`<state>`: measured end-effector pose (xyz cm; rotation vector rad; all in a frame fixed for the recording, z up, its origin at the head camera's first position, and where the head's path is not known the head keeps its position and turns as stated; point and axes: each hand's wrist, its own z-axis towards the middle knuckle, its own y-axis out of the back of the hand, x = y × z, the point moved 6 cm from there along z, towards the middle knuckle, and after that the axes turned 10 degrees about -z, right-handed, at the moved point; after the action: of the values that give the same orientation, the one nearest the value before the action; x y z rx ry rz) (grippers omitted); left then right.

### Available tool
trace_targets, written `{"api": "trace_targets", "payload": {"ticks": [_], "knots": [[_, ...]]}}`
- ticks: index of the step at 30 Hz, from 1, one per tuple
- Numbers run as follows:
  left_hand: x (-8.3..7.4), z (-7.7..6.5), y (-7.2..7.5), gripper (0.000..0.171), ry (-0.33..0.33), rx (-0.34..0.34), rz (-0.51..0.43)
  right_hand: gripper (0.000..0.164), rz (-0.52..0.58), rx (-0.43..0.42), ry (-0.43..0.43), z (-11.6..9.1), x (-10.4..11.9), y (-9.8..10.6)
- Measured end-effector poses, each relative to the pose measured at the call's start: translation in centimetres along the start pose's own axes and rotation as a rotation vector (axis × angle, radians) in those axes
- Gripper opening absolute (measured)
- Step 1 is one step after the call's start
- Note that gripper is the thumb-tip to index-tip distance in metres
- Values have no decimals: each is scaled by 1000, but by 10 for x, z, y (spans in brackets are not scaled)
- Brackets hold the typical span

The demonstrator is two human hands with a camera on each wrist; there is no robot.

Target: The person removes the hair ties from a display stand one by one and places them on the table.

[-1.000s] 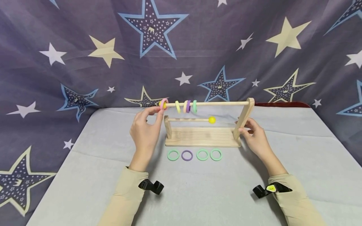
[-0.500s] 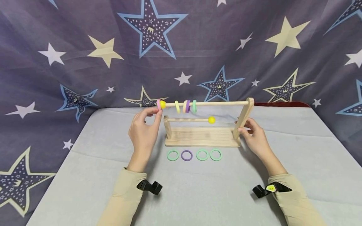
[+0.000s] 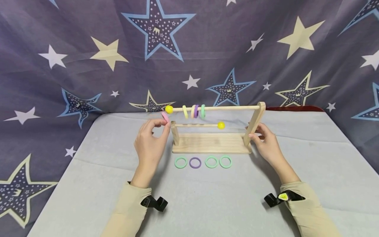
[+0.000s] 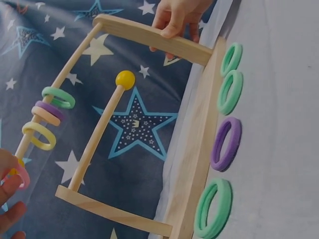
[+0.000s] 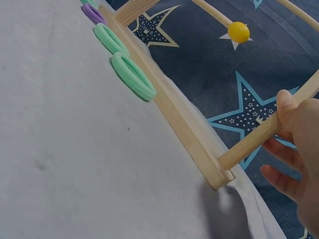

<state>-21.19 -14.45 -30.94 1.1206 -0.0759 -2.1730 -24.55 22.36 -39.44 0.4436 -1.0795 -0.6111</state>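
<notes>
In the head view my left hand (image 3: 150, 141) pinches a pink ring (image 3: 165, 117) between thumb and fingertips, just below and left of the yellow ball (image 3: 169, 109) that tips the upper rod. On that upper rod (image 3: 231, 108) hang a yellow ring (image 3: 185, 112), a peach ring, a purple ring and a green ring (image 3: 202, 111). My right hand (image 3: 267, 143) grips the tall right post (image 3: 254, 123) of the wooden stand, thumb in front. A shorter lower rod (image 3: 196, 125) with its own yellow ball (image 3: 221, 125) carries no rings.
In front of the stand's base (image 3: 211, 144), a purple ring (image 3: 195, 162) and several green rings (image 3: 226, 161) lie in a row on the grey cloth. Behind the table hangs a dark star-patterned curtain (image 3: 189, 49).
My left hand has drawn the pink ring leftward off the upper rod's yellow ball, then lowered it slightly. My right hand keeps its grip on the post.
</notes>
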Motion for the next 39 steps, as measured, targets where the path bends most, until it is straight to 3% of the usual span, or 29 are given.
{"api": "trace_targets", "payload": {"ticks": [6,14,19,23,30,39], "knots": [[-4,-4,-2,11,-35,54,-20,41,2,-1,-4,0,1,0],[-11,-8,-10,6,-129,200,-59,42,10,-7,-1,0,7,2],[-13,-13,-16,6,-176,249,-77,42,4,-6,-2,1,1,0],[-14,-16,-21,6,-176,317,-77,43,9,-11,9,0,2,0],[-11,-23,-33,7,-120,471,-76,42,8,-17,7,0,1,0],[-14,-35,-53,7,-158,627,-41,41,3,-15,11,0,-1,-1]]}}
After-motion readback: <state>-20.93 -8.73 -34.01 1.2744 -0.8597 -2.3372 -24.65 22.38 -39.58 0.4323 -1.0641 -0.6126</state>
